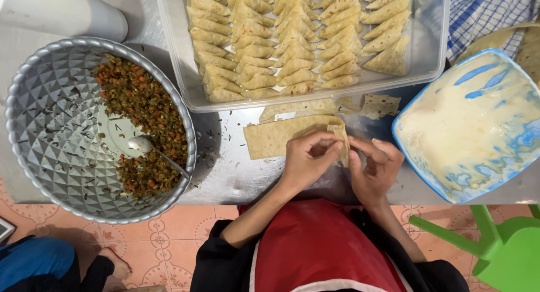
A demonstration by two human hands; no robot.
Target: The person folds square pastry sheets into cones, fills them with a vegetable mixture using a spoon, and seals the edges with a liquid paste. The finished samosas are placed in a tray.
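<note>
Head view is showing a metal table (236, 174) seen from above, described here from left to right. At the far left, a faceted silver bowl (50, 123) is sitting on the table edge, holding a chopped vegetable filling (140, 109) and a spoon (147, 148). Above it, a white cylinder (62, 10) is lying at the corner. Further right, a clear plastic tray (174, 72) is holding rows of folded triangular pastries (292, 39).

Just below the tray, a flat pastry strip (278, 137) is lying on the table. The left hand (306, 162) is pinching its right end, fingers curled and closed on the sheet. The right hand (377, 168) is meeting it there, fingers bent and gripping the same folded end (340, 140), which is being lifted and turned over.

The strip is appearing thin, light and limp, likely to tear or crease if pulled hard. Holding is best done at the edges near the fold, with fingertips only.

At the right, a blue bowl (427, 100) is holding a pale paste (467, 123). A checked cloth (489, 10) is lying beyond it, and a green plastic stool (500, 247) is standing below.
</note>
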